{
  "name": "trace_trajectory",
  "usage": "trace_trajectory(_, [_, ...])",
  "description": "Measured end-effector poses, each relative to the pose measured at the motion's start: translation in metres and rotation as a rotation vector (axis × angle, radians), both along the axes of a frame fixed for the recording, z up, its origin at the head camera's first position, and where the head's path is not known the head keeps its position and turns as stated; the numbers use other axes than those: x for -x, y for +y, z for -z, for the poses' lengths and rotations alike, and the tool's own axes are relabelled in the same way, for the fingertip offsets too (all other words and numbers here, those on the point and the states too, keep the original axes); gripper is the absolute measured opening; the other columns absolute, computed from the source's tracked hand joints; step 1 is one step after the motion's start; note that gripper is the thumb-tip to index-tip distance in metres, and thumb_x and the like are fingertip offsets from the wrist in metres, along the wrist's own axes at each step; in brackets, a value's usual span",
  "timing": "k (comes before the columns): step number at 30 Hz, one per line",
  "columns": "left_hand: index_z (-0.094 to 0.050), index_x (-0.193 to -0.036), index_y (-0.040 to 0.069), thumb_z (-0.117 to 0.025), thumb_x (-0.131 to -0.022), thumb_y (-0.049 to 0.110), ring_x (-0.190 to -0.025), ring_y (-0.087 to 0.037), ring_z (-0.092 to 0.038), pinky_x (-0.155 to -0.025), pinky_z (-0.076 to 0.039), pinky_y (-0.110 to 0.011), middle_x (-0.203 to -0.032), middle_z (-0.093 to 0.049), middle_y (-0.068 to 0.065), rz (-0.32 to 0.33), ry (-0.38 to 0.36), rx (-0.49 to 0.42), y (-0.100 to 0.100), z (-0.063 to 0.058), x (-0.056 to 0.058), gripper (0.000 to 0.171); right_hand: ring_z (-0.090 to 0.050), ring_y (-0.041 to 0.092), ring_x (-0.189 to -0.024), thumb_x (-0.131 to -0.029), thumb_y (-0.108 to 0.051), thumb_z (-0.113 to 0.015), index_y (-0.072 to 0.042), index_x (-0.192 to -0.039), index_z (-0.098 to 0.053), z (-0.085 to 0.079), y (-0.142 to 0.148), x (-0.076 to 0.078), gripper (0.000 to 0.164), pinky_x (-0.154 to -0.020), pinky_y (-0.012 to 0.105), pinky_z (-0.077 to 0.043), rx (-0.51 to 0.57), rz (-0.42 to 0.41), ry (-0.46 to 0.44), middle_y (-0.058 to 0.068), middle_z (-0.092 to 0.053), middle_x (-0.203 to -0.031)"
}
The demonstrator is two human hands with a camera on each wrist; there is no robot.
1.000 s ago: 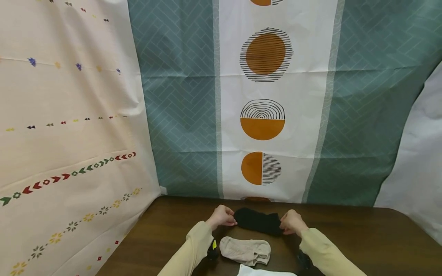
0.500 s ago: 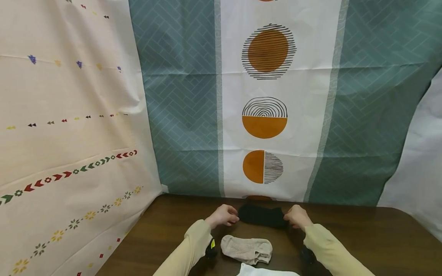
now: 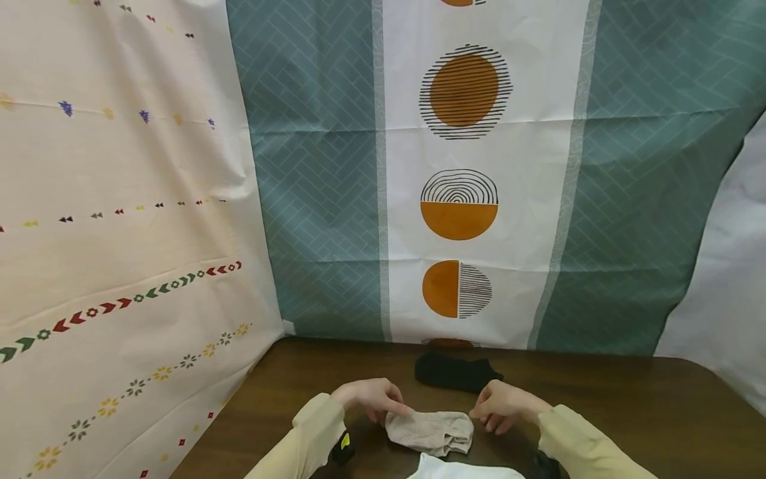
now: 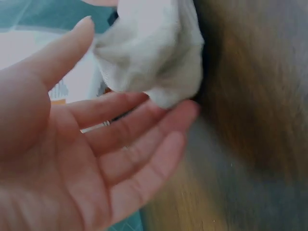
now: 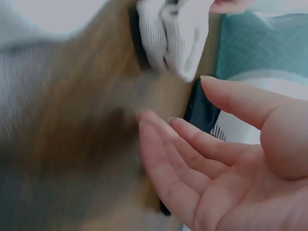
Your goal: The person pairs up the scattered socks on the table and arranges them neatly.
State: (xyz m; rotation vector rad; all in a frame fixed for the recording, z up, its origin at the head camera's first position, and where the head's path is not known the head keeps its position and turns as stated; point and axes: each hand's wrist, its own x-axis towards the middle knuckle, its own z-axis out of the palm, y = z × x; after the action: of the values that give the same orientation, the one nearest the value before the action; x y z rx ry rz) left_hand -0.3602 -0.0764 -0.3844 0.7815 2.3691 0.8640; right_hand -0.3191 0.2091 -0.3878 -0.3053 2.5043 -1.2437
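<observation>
A pair of beige socks [image 3: 427,429] lies folded together on the brown table. At their left end is my left hand [image 3: 374,398]; in the left wrist view its thumb stands apart from the extended fingers [image 4: 139,159], and the fingertips reach the beige fabric [image 4: 149,53]. My right hand [image 3: 505,404] is beside the cuff end. The right wrist view shows its fingers loosely bent, holding nothing, with a small gap to the sock cuffs [image 5: 173,38]. Behind both hands the black socks [image 3: 451,372] lie flat, untouched.
A white cloth item [image 3: 463,469] is partly visible at the bottom edge, nearest the body. The dark wooden table [image 3: 616,406] ends at a green and white hanging [image 3: 323,233] behind. A patterned cream cloth [image 3: 137,253] hangs along the left.
Both hands have let go of the black socks and come back toward the body, to either end of the beige socks. The black socks now lie a little farther back on the table.
</observation>
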Motion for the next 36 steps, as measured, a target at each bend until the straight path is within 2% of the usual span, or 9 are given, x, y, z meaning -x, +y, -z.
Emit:
trace_trajectory(3, [-0.065, -0.091, 0.004, -0.063, -0.085, 0.021, -0.060, -0.026, -0.062, -0.054, -0.050, -0.036, -0.069, -0.061, -0.002, -0.018, -0.029, -0.020, -0.001, -0.001, -0.007, 0.017, -0.060, 0.020, -0.059, -0.080, -0.014, -0.065, 0.002, -0.079, -0.063, 0.001, -0.005, -0.004, 0.016, -0.055, 0.035, -0.050, 0.028, -0.020, -0.055, 0.010, -0.060, -0.067])
trace_trajectory(6, [-0.064, -0.087, 0.003, -0.066, -0.082, 0.014, -0.057, -0.023, -0.060, -0.053, -0.050, -0.036, -0.068, -0.060, -0.003, -0.054, -0.033, -0.059, 0.001, 0.001, -0.012, 0.012, -0.060, 0.021, -0.060, -0.080, -0.011, -0.065, 0.002, -0.079, -0.064, 0.003, -0.009, -0.007, 0.013, -0.056, 0.035, -0.050, 0.055, -0.004, -0.068, 0.010, -0.061, -0.067])
trace_trajectory(10, [-0.064, -0.083, 0.003, -0.068, -0.080, 0.010, -0.055, -0.014, -0.054, -0.052, -0.049, -0.031, -0.070, -0.058, 0.001, -0.093, 0.023, -0.090, 0.010, 0.004, -0.012, 0.009, -0.059, 0.018, -0.057, -0.077, -0.006, -0.065, 0.003, -0.077, -0.064, 0.007, -0.011, -0.006, 0.009, -0.055, 0.034, -0.050, 0.094, 0.000, -0.062, 0.008, -0.060, -0.064])
trace_trajectory(16, [-0.066, -0.082, 0.002, -0.070, -0.078, 0.007, -0.059, -0.010, -0.050, -0.052, -0.046, -0.029, -0.072, -0.059, 0.002, -0.100, 0.117, -0.120, 0.025, 0.006, -0.007, 0.007, -0.055, 0.013, -0.054, -0.075, -0.002, -0.066, 0.004, -0.077, -0.063, 0.009, -0.005, -0.004, 0.007, -0.055, 0.033, -0.050, 0.101, 0.021, -0.041, 0.006, -0.058, -0.062])
trace_trajectory(21, [-0.066, -0.081, 0.002, -0.070, -0.077, 0.007, -0.058, -0.009, -0.048, -0.052, -0.046, -0.029, -0.072, -0.059, 0.002, -0.112, 0.165, -0.157, 0.039, 0.009, 0.000, 0.008, -0.055, 0.014, -0.055, -0.074, 0.003, -0.065, 0.006, -0.077, -0.061, 0.007, 0.006, 0.001, 0.006, -0.056, 0.034, -0.050, 0.091, 0.102, -0.007, 0.008, -0.058, -0.063])
trace_trajectory(25, [-0.066, -0.081, 0.002, -0.071, -0.076, 0.007, -0.058, -0.010, -0.048, -0.053, -0.046, -0.029, -0.071, -0.059, 0.001, -0.153, 0.183, -0.196, 0.049, 0.016, 0.007, 0.009, -0.055, 0.014, -0.054, -0.073, 0.006, -0.063, 0.008, -0.078, -0.061, 0.007, 0.015, 0.005, 0.006, -0.056, 0.034, -0.050, 0.115, 0.162, 0.006, 0.008, -0.058, -0.062])
trace_trajectory(30, [-0.066, -0.083, 0.002, -0.071, -0.076, 0.009, -0.060, -0.010, -0.049, -0.055, -0.047, -0.030, -0.072, -0.058, 0.002, -0.194, 0.191, -0.225, 0.058, 0.025, 0.015, 0.010, -0.054, 0.013, -0.053, -0.073, 0.007, -0.062, 0.010, -0.076, -0.060, 0.008, 0.022, 0.006, 0.005, -0.056, 0.033, -0.050, 0.127, 0.198, 0.012, 0.008, -0.057, -0.059])
trace_trajectory(33, [-0.063, -0.086, 0.002, -0.071, -0.077, 0.010, -0.056, -0.012, -0.051, -0.054, -0.048, -0.031, -0.071, -0.055, 0.000, -0.210, 0.172, -0.226, 0.060, 0.026, 0.015, 0.015, -0.054, 0.013, -0.053, -0.074, 0.006, -0.062, 0.009, -0.075, -0.062, 0.006, 0.026, 0.005, 0.004, -0.056, 0.034, -0.050, 0.103, 0.222, 0.015, 0.007, -0.057, -0.059])
trace_trajectory(36, [-0.058, -0.093, -0.001, -0.071, -0.077, 0.013, -0.055, -0.016, -0.052, -0.052, -0.048, -0.033, -0.074, -0.052, -0.003, -0.216, 0.178, -0.188, 0.058, 0.019, 0.009, 0.025, -0.054, 0.013, -0.052, -0.075, 0.003, -0.062, 0.006, -0.073, -0.061, 0.000, 0.031, 0.001, 0.004, -0.054, 0.032, -0.049, 0.055, 0.249, 0.024, 0.006, -0.056, -0.058])
